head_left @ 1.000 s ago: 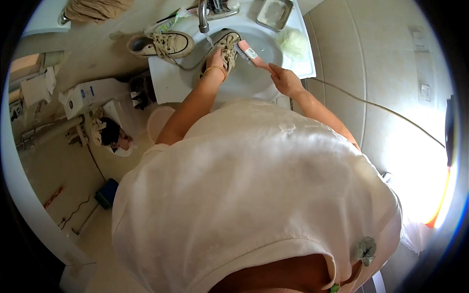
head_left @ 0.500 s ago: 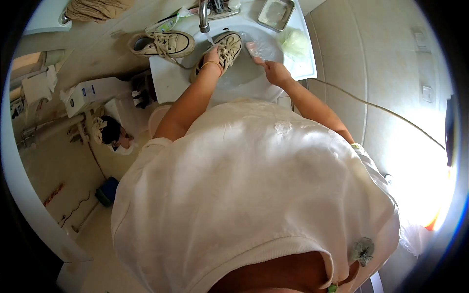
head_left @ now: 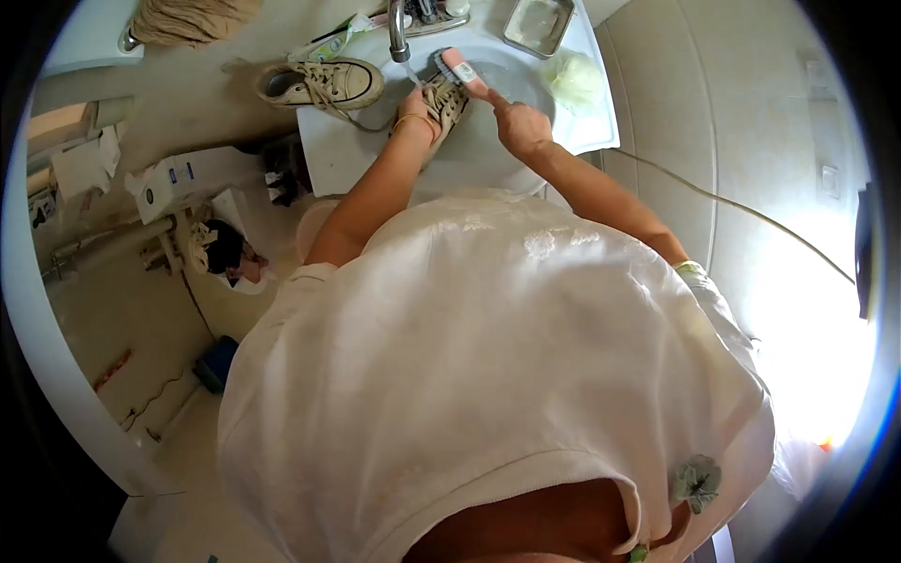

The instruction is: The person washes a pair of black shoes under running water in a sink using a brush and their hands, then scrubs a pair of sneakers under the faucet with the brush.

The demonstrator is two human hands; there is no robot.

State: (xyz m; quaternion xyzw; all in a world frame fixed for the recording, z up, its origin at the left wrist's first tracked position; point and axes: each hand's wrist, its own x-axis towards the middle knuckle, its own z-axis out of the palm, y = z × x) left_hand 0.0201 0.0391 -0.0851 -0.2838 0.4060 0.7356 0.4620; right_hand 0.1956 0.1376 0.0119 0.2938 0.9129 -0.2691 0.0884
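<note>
In the sink, my left hand [head_left: 416, 105] grips a beige lace-up sneaker [head_left: 449, 105] by its side, under the running tap [head_left: 399, 39]. My right hand [head_left: 524, 128] is closed round the handle of a pink scrubbing brush [head_left: 462, 69]. The brush's pale bristles are at the sneaker's toe; whether they press on it I cannot tell. A second sneaker [head_left: 343, 84] of the same kind lies on its sole at the sink's left edge, its lace trailing towards the basin.
The white sink [head_left: 352, 155] has a metal soap dish [head_left: 539, 26] and a pale green crumpled bag [head_left: 573, 80] on its right rim. Toothbrushes and a tube [head_left: 345, 39] lie at the back left. A hose [head_left: 727, 199] runs along the right wall.
The brush has risen out of the basin and swung left to the sneaker's toe with my right hand. The held sneaker has tilted. The whole view has shifted slightly.
</note>
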